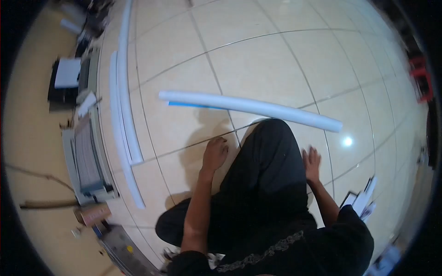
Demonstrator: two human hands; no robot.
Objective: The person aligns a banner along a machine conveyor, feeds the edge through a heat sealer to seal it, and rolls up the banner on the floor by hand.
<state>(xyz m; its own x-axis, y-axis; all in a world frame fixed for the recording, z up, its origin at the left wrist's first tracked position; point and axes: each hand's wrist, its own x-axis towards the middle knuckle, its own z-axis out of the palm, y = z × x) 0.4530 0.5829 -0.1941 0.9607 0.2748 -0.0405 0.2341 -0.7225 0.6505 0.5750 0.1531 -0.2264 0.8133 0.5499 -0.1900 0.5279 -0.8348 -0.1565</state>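
A long white roll (pixel 253 106) lies across the floor tiles in front of my knees, with a strip of blue (pixel 193 105) showing under its left part. My left hand (pixel 215 154) is just above or on the floor left of my raised knee. Its fingers are loosely bent and apart, and I see nothing in them. To the right of the knee, my right hand (pixel 312 164) has its fingers spread, slightly blurred and without anything in them. Both hands are apart from the roll, which is the nearest object to each.
Two more long white rolls (pixel 125 92) lie lengthwise on the left. Beyond them stand a grey machine (pixel 90 156), white papers (pixel 68 72) and a small box (pixel 94 214). A clipboard-like item with papers (pixel 361 200) lies at right, and a red stool (pixel 420 78) stands at far right.
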